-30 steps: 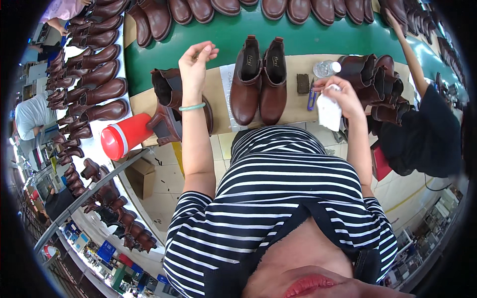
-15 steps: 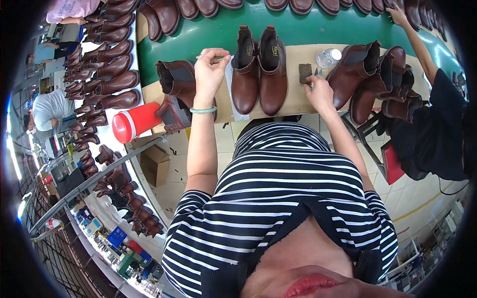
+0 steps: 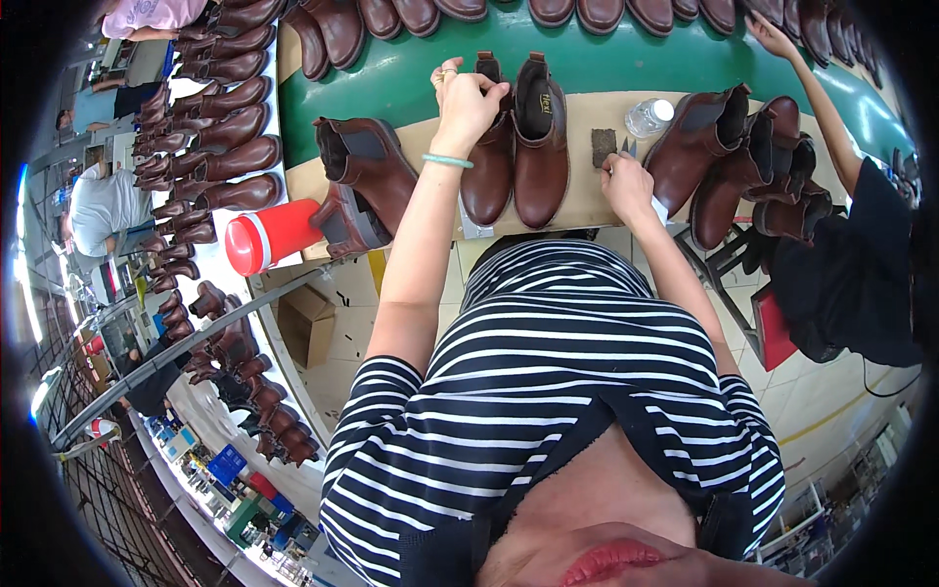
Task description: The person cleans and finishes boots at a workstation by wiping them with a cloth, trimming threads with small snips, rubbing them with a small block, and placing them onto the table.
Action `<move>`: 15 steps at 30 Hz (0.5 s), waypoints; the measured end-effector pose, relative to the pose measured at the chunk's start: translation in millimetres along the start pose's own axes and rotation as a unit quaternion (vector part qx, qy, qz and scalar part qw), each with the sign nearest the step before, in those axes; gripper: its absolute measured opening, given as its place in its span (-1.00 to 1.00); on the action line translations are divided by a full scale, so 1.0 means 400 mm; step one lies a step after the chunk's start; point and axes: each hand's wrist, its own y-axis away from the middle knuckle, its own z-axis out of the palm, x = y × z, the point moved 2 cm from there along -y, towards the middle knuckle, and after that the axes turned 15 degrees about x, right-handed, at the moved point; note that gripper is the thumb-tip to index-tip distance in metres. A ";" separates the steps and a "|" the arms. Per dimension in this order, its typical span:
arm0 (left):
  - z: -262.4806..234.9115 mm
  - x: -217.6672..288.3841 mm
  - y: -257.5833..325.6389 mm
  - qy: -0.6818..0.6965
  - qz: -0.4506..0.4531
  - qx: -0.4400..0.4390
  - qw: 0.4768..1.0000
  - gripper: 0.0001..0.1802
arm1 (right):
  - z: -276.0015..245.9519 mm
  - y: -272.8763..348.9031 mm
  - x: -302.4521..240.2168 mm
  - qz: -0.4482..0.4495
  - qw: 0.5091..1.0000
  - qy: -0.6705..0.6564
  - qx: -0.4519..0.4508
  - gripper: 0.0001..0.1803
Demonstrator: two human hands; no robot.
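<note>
Two upright brown ankle boots, a left one (image 3: 487, 186) and a right one (image 3: 541, 171), stand side by side before me, toes toward me. My left hand (image 3: 466, 108) is over the left boot's shaft, thumb and fingers pinched together; what they hold, if anything, is too small to tell. Right of the pair, my right hand (image 3: 627, 186) is closed around a small metal tool (image 3: 629, 148) with two pointed tips, like snips; its handle is hidden. Next to those tips lies a dark brown rough block (image 3: 603, 147). Behind it stands a clear bottle (image 3: 646, 119) with a white cap.
More brown boots (image 3: 377, 171) stand at left, beside a red jug (image 3: 269, 238) at the table edge. Others (image 3: 694, 142) crowd the right. Cardboard (image 3: 587, 103) covers the near green table (image 3: 411, 73). Another person's arm (image 3: 817, 108) reaches across at far right.
My left hand has moved right, from beside the pair to over the left boot's shaft. My right hand stays near the dark block with the pointed tool.
</note>
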 end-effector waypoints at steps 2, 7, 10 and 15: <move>0.006 -0.027 -0.016 0.025 -0.020 -0.020 0.999 -0.78 | -0.005 0.006 0.014 -0.011 1.000 0.012 -0.017 -0.85; -0.012 -0.050 -0.012 0.093 -0.084 -0.048 0.991 -0.80 | -0.025 0.027 0.037 0.035 0.999 0.015 0.013 -0.83; -0.014 -0.030 0.006 0.166 -0.040 -0.005 0.985 -0.82 | -0.031 0.038 0.043 0.052 0.998 -0.005 0.044 -0.81; 0.002 0.014 0.024 0.140 0.034 0.030 0.989 -0.89 | -0.032 0.038 0.044 0.055 0.997 0.006 0.049 -0.78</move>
